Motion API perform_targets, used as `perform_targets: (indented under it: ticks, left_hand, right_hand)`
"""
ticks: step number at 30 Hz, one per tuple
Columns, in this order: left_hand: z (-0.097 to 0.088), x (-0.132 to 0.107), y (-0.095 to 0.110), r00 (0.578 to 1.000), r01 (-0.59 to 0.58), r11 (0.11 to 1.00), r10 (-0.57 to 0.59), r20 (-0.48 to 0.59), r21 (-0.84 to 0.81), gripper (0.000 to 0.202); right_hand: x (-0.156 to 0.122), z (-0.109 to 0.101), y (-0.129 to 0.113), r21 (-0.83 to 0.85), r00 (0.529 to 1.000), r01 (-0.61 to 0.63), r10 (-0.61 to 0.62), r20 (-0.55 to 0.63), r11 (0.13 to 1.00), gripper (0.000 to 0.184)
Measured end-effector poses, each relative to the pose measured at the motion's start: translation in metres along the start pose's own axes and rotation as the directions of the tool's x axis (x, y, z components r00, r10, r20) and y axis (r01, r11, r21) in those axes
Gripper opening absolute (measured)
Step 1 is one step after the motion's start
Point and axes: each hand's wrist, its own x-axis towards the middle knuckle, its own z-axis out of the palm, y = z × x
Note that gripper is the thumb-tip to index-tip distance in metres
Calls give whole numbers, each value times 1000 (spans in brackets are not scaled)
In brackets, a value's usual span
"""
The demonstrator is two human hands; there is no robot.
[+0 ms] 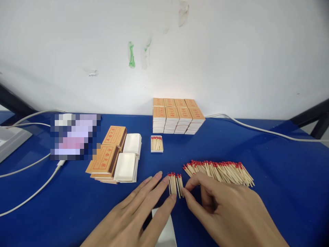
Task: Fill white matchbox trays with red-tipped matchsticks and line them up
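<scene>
A small bundle of red-tipped matches (175, 184) lies on the blue table (282, 178) between my two hands. My left hand (136, 214) lies with fingers stretched out, its fingertips against the bundle's left side. My right hand (228, 209) is curled, thumb and forefinger touching the bundle's right side. A long heap of loose matches (221, 171) lies just beyond my right hand. A white inner tray (164, 230) shows partly under my left hand. A small open tray filled with matches (156, 143) sits farther back.
A block of stacked matchboxes (177, 116) stands against the white wall. Orange outer sleeves (108, 154) and white inner trays (130, 157) are piled at the left. White cables (31, 195) run across the table's left side and along the back right.
</scene>
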Motion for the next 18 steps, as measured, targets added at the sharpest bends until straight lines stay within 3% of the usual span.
perform_targets:
  ticks: [4, 11, 15, 18]
  left_hand:
    - [-3, 0, 1, 999, 0, 1000, 1, 39, -24, 63]
    - [1, -4, 1, 998, -30, 999, 30, 56, 14, 63]
    - [4, -7, 0, 999, -39, 999, 39, -4, 9, 64]
    - [7, -9, 0, 999, -20, 1000, 20, 32, 12, 63]
  right_hand:
    - [1, -2, 3, 47, 1000, -12, 11, 17, 999, 16]
    - [-3, -2, 13, 4, 997, 26, -26, 75, 1000, 27]
    - [-4, -2, 12, 48, 994, 14, -19, 103, 999, 21]
    - [-1, -3, 9, 66, 995, 7, -13, 99, 998, 15]
